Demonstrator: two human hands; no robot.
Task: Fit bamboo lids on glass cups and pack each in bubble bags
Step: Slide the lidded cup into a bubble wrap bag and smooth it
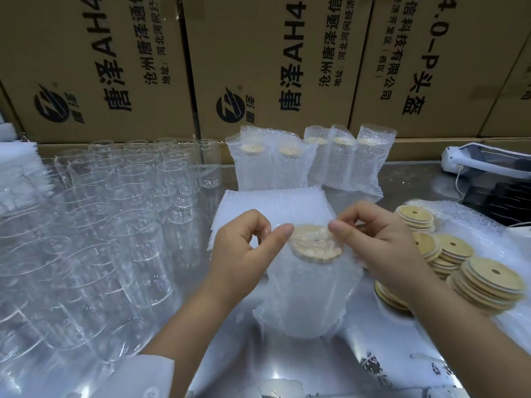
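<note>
A bubble bag (307, 297) is stood upright on the table (287, 372) at the near centre, its long axis roughly vertical and its open mouth pointing up and slightly far. A glass cup is enclosed in it, seen only dimly through the bubbles, and the bamboo lid (316, 248) fitted on the cup is shown face-up just inside the mouth. The left edge of the mouth is pinched between the thumb and curled forefinger of the left hand (244, 248), and the right edge is pinched in the same way by the right hand (382, 242), so that the mouth is held apart over the lid. Just beyond the hands, a stack of flat bags (273, 205) is laid, and farther off a row of packed cups (313, 162) is stood against the cardboard boxes (258, 53). To the left, the table is crowded with empty glasses (115, 211) set close together. To the right, loose lids (459, 262) are piled in leaning stacks on bubble wrap (474, 222), near the right forearm. At the far right a white device (488, 162) is partly shown.
</note>
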